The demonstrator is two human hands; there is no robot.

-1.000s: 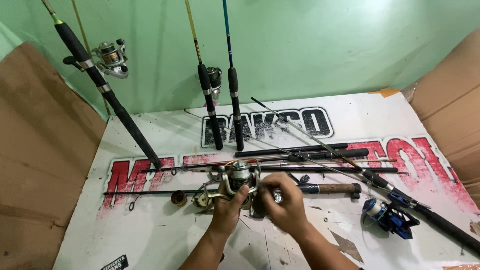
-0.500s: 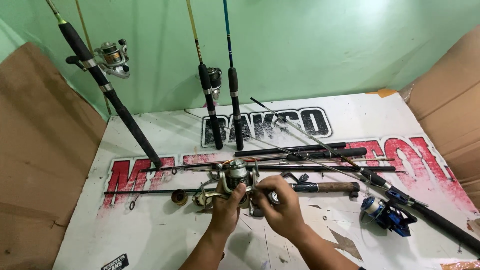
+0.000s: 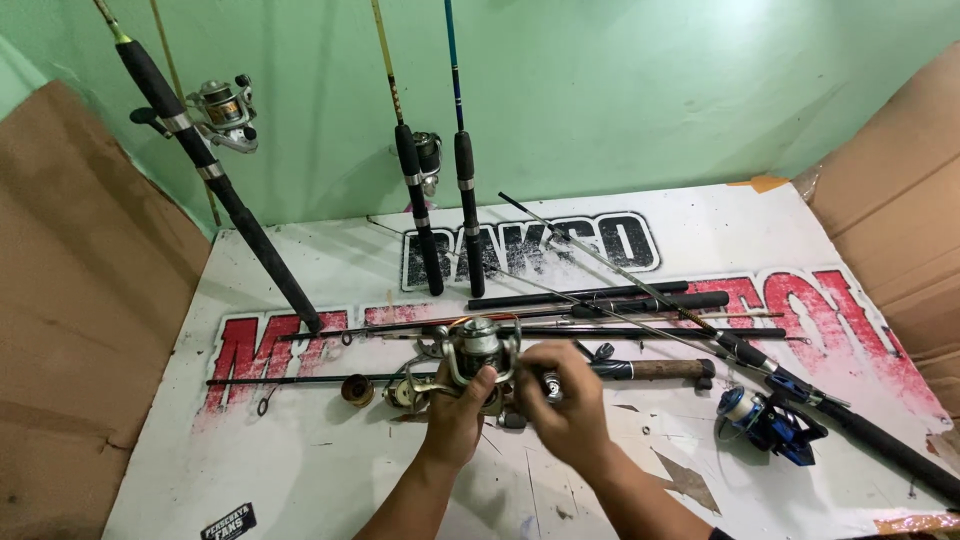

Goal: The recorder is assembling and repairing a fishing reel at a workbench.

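The single head-worn camera looks forward and steeply down from just above the person's forearms, close over the near edge of the white printed desk (image 3: 300, 470), facing the green wall (image 3: 650, 90) behind it, with brown cardboard panels (image 3: 70, 330) framing both sides of the view.

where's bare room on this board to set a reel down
Free: the near left corner of the white board, below the loose spool; also the far right, beyond the rods. Crowded: the middle, where both hands hold a spinning reel, and around the blue reel.
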